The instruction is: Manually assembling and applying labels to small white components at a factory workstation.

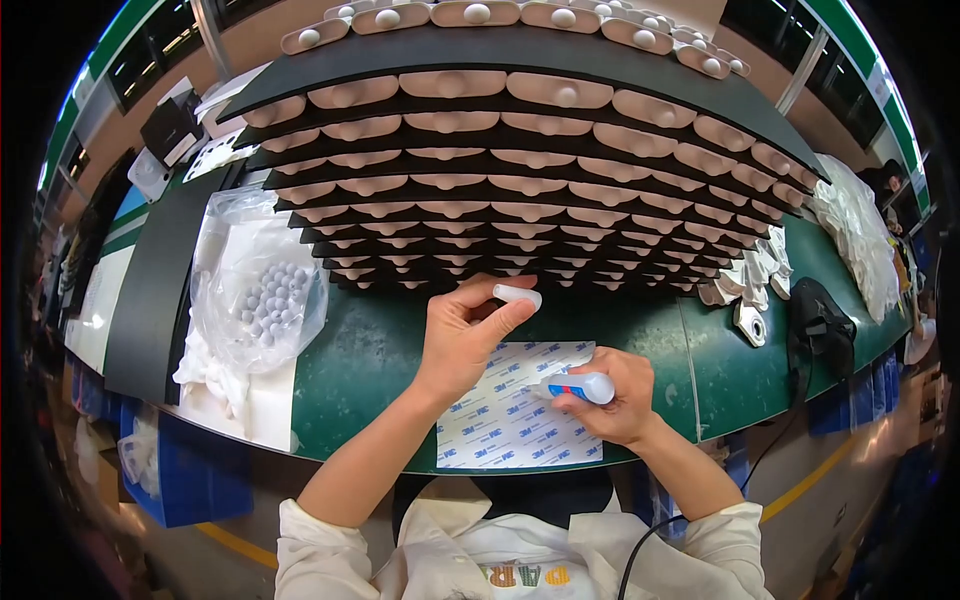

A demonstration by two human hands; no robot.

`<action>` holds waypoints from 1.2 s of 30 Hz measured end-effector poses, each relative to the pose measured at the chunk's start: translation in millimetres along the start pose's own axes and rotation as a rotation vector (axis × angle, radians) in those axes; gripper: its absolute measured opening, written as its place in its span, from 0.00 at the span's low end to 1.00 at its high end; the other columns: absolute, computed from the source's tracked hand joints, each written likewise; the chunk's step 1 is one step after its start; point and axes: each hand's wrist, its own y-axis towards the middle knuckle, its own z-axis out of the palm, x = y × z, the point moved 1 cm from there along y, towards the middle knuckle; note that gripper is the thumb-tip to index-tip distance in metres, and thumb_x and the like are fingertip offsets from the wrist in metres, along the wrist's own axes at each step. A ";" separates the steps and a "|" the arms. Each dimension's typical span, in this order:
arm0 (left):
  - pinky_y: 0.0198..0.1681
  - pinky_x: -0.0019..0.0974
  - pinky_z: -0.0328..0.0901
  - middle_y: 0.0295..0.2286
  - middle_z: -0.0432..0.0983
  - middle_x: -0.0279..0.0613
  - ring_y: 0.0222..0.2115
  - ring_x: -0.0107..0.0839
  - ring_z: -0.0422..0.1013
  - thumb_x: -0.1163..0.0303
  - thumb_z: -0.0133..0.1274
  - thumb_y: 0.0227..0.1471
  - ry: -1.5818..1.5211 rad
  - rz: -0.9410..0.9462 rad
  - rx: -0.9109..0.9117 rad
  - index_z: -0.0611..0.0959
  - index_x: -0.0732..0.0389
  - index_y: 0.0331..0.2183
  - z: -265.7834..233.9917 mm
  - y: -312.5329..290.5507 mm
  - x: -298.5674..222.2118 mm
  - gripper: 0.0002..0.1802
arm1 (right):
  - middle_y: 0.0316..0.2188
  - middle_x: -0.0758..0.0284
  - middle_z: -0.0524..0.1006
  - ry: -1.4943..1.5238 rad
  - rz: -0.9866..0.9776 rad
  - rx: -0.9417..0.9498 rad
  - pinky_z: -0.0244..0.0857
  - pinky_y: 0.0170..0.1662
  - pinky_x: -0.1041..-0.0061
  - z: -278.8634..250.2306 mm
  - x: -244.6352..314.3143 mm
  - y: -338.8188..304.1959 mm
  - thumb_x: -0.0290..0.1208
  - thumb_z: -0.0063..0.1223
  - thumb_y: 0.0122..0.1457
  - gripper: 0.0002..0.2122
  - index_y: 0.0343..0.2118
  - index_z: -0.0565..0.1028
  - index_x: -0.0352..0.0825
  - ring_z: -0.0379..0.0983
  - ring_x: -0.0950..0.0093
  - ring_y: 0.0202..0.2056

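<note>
My left hand [462, 335] is raised over the green table and pinches a small white oblong plastic piece [517, 296] between thumb and fingers. My right hand [612, 396] rests on a white printed backing sheet [500, 420] and grips a white pen-like applicator with a blue and red label [578, 387], its tip pointing left. Just beyond my hands stands a stack of black trays [520, 50], each row filled with several beige curved pieces with a round bump [450, 84].
A clear plastic bag of several small grey-white balls [272, 300] lies at left on white material. A heap of white parts [750, 280] and a black device with a cable [822, 325] sit at right. The green table edge [330, 440] curves in front of me.
</note>
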 end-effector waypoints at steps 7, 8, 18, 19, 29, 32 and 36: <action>0.25 0.18 0.56 0.24 0.73 0.29 0.22 0.13 0.62 0.71 0.58 0.44 0.065 -0.023 0.003 0.81 0.64 0.32 -1.6 1.2 3.6 0.10 | 0.15 0.67 0.71 -0.023 0.025 0.030 0.58 0.19 0.79 -1.2 0.7 2.2 0.30 0.66 0.39 0.11 0.21 0.73 0.33 0.66 0.74 0.15; 0.23 0.18 0.55 0.23 0.73 0.29 0.20 0.13 0.60 0.70 0.58 0.45 0.060 0.002 0.012 0.81 0.64 0.32 -0.9 1.6 3.7 0.10 | 0.15 0.68 0.71 0.058 0.148 -0.039 0.59 0.19 0.81 -0.9 -0.3 1.4 0.29 0.64 0.41 0.10 0.22 0.73 0.33 0.66 0.77 0.15; 0.13 0.19 0.44 0.16 0.66 0.27 0.12 0.14 0.47 0.61 0.52 0.51 -0.420 -0.358 -0.001 0.78 0.61 0.32 -4.0 1.9 6.7 0.13 | 0.25 0.67 0.73 0.534 0.451 -0.277 0.57 0.23 0.88 -5.9 -10.4 1.2 0.37 0.48 0.56 0.12 0.34 0.66 0.33 0.62 0.86 0.20; 0.13 0.19 0.44 0.16 0.66 0.27 0.12 0.14 0.47 0.61 0.52 0.51 -0.415 -0.349 0.004 0.78 0.61 0.32 -3.6 1.8 6.0 0.13 | 0.25 0.67 0.73 0.531 0.460 -0.283 0.57 0.23 0.88 -4.7 -8.8 2.4 0.36 0.48 0.56 0.12 0.35 0.66 0.33 0.62 0.86 0.20; 0.15 0.19 0.48 0.16 0.64 0.26 0.13 0.13 0.53 0.68 0.53 0.49 -0.139 -0.270 0.091 0.79 0.63 0.38 6.4 -5.7 8.9 0.13 | 0.28 0.68 0.73 0.325 0.436 -0.137 0.62 0.31 0.87 -0.7 -5.5 -0.3 0.27 0.53 0.53 0.08 0.34 0.69 0.31 0.69 0.84 0.29; 0.17 0.17 0.50 0.24 0.73 0.31 0.16 0.11 0.55 0.74 0.50 0.50 0.028 -0.033 0.231 0.80 0.62 0.37 10.3 -5.2 2.1 0.11 | 0.25 0.68 0.71 0.904 0.802 0.112 0.58 0.25 0.87 -8.4 -19.6 -4.7 0.36 0.46 0.58 0.10 0.34 0.69 0.33 0.66 0.84 0.24; 0.25 0.18 0.60 0.33 0.76 0.37 0.24 0.13 0.65 0.76 0.46 0.50 -0.027 0.114 0.362 0.79 0.64 0.38 19.1 -14.6 -7.7 0.12 | 0.22 0.70 0.68 1.289 1.031 0.313 0.54 0.22 0.87 -10.8 -20.1 -2.0 0.44 0.40 0.60 0.17 0.33 0.70 0.33 0.61 0.82 0.20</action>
